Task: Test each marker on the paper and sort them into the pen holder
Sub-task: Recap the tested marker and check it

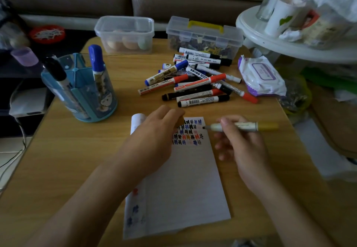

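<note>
heads up, my right hand grips the marker at the paper edge mid-frame, could ink the table; left hand, can't tell.

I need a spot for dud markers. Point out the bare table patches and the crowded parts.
Bare wood lies between the pen holder and the marker pile, and left of the paper, in front of the holder. Crowded: back right, where pile, wipes pack and lidded box sit close.
</note>
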